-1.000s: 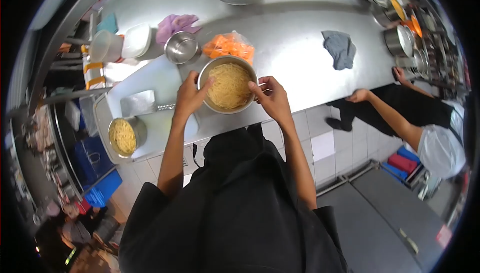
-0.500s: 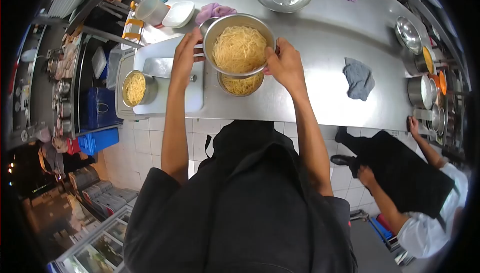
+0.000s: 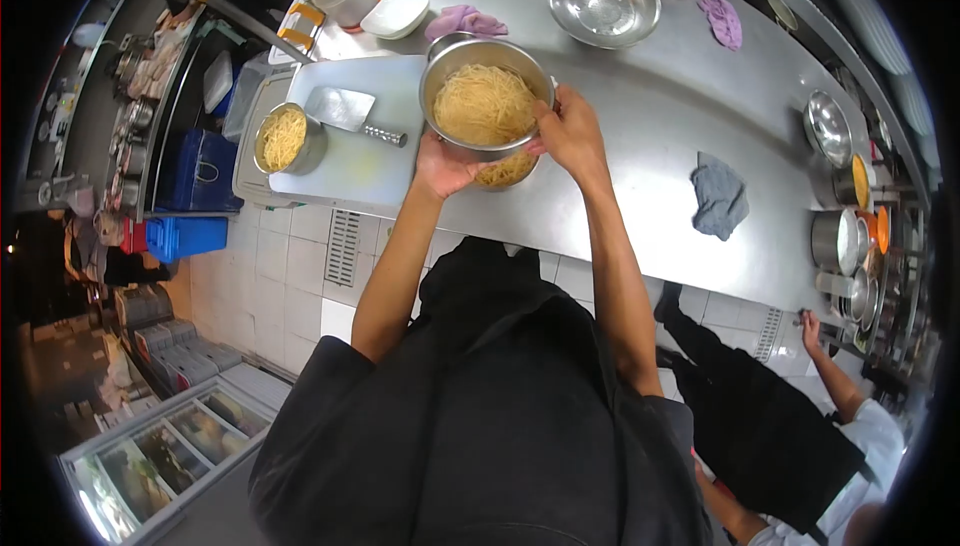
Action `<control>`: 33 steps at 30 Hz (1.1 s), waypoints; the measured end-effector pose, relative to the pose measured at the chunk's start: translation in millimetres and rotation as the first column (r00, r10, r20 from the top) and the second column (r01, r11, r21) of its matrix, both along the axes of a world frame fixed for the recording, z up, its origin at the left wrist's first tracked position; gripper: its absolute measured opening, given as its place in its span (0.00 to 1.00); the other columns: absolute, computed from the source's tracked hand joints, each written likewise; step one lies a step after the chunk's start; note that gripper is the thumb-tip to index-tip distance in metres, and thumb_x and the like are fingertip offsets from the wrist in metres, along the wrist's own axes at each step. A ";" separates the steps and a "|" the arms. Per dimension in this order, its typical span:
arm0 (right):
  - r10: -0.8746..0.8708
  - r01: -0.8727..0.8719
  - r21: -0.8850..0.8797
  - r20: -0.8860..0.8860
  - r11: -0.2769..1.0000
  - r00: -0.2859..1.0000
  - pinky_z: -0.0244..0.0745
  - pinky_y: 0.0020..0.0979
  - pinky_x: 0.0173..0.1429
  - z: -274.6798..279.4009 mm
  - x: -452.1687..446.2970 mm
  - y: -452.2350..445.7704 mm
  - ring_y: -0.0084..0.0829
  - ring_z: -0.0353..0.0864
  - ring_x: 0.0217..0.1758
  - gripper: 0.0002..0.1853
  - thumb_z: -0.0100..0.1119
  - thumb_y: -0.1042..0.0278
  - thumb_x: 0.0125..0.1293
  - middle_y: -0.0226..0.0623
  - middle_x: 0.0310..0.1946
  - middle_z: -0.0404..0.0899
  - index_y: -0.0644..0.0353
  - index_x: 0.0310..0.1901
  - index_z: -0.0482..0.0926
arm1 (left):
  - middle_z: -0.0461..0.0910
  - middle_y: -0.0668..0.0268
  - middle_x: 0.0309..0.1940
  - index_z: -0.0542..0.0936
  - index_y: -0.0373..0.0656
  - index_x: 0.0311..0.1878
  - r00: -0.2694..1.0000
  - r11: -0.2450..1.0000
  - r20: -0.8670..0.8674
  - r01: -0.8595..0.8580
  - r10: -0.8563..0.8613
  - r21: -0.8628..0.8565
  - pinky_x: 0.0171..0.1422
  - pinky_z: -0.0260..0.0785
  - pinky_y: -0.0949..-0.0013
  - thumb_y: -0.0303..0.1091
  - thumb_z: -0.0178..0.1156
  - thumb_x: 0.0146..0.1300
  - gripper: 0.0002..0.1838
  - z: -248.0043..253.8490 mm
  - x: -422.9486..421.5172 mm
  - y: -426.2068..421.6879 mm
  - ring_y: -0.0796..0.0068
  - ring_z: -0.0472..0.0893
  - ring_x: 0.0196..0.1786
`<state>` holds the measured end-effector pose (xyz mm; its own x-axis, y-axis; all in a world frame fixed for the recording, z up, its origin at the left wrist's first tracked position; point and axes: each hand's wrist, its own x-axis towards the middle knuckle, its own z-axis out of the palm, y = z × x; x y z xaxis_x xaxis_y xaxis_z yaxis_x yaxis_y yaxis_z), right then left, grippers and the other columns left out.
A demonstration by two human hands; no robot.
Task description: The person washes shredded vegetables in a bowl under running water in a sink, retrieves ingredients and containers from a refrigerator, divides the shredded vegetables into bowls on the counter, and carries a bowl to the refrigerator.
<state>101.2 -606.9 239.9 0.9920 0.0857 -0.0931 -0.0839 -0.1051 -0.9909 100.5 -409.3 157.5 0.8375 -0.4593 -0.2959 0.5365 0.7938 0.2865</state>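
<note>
A steel bowl (image 3: 488, 52) filled with thin pale-yellow shreds (image 3: 486, 106) is held up over the counter, its open top toward me. My left hand (image 3: 445, 166) cups it from below at the near left, palm up and fingers partly hidden underneath. On the right side, my right hand (image 3: 570, 134) grips the rim with the thumb on top. Partly covered beneath is a second metal container with more yellow shreds (image 3: 508, 170). To the left, a cleaver (image 3: 342, 108) lies on a white cutting board (image 3: 365, 174), beside a steel pot (image 3: 316, 146) of similar shreds.
A large steel bowl (image 3: 603, 4) stands on the far side of the steel counter (image 3: 620, 216). A grey cloth (image 3: 718, 196) lies right; purple cloths (image 3: 466, 22) and white dishes (image 3: 396, 16) sit at the back. A co-worker in a black apron (image 3: 760, 406) is at lower right.
My left hand has moved from the bowl's left rim to its near underside. My right hand stays on the rim. The view has turned, and the co-worker appears lower.
</note>
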 end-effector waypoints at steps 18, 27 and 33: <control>-0.418 0.423 0.050 -0.077 0.905 0.905 0.84 0.31 0.26 -95.1 -82.0 -101.0 0.34 0.81 0.26 0.11 0.49 0.70 0.62 0.47 0.28 0.73 0.73 0.37 0.67 | 0.79 0.70 0.29 0.79 0.40 0.42 0.923 0.156 0.340 -0.314 -0.181 0.937 0.37 0.68 0.77 0.39 0.57 0.65 0.12 -24.5 -15.0 49.8 0.81 0.76 0.29; -0.594 0.575 -0.162 -0.101 0.802 0.798 0.79 0.30 0.26 -141.5 -107.7 -97.5 0.26 0.76 0.25 0.10 0.52 0.68 0.61 0.40 0.25 0.73 0.65 0.29 0.64 | 0.82 0.61 0.36 0.82 0.46 0.42 0.573 -0.087 0.430 -0.664 -0.697 0.743 0.43 0.73 0.65 0.29 0.64 0.53 0.11 -15.4 5.5 8.5 0.61 0.80 0.36; -0.634 0.504 -0.506 -0.115 0.700 0.765 0.80 0.40 0.33 -143.7 -119.9 -85.8 0.41 0.81 0.30 0.17 0.55 0.61 0.64 0.51 0.28 0.77 0.68 0.38 0.66 | 0.82 0.62 0.34 0.81 0.48 0.40 0.625 -0.056 0.472 -0.637 -0.622 0.769 0.43 0.72 0.61 0.34 0.66 0.51 0.12 -16.1 22.4 29.2 0.61 0.80 0.36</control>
